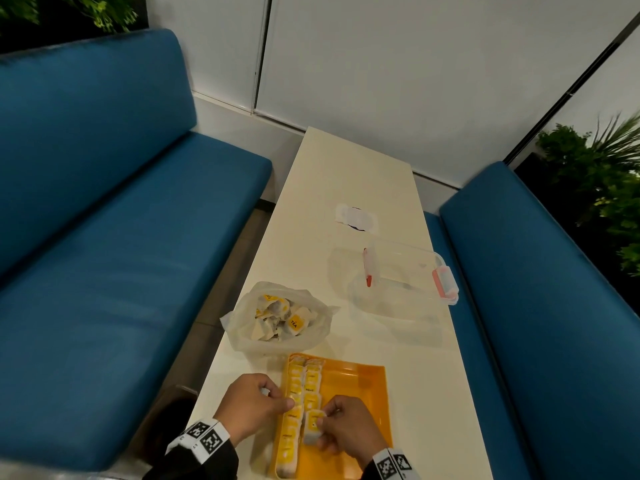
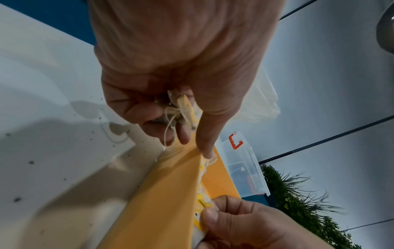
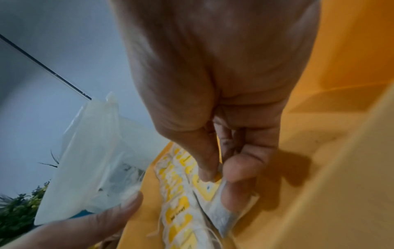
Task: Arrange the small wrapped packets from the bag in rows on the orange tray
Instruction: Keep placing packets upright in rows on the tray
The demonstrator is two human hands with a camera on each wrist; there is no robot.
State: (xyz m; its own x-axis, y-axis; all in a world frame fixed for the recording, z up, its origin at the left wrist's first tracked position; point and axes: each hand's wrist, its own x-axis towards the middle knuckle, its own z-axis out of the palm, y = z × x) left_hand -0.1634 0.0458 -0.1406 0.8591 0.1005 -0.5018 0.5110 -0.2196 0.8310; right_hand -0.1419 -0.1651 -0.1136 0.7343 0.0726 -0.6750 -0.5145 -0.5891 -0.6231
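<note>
Right hand (image 1: 349, 432) is nearest me, fingers (image 3: 238, 170) pinched on one packet (image 1: 313, 427) at the near end of the second row (image 1: 311, 393). Packet's long axis runs near-to-far, in line with the row. It sits just left of my right fingers, touching the packets of the first row (image 1: 291, 424) on its left. I read this as seating it in line, so the move turns on keeping that axis parallel to the row and the tray wall.

Left hand (image 1: 251, 407) is at the tray's left rim. Its fingers (image 2: 138, 107) are curled round a spare packet (image 2: 183, 109), string dangling, while the index tip presses the first row from the outer side.

Orange tray (image 1: 360, 382): two rows along its left side, right half bare. Count is rough as the packets overlap: about eight in the first row, about five in the second including the held one.

Next out, the bag (image 1: 277, 317) stands open on the table (image 1: 346, 188) just beyond the tray. I can make out about six packets inside; more may be hidden underneath.

Farther right: one clear box (image 1: 408, 271) with red clips. Beyond it, one flat white lid-like piece (image 1: 355, 218).
</note>
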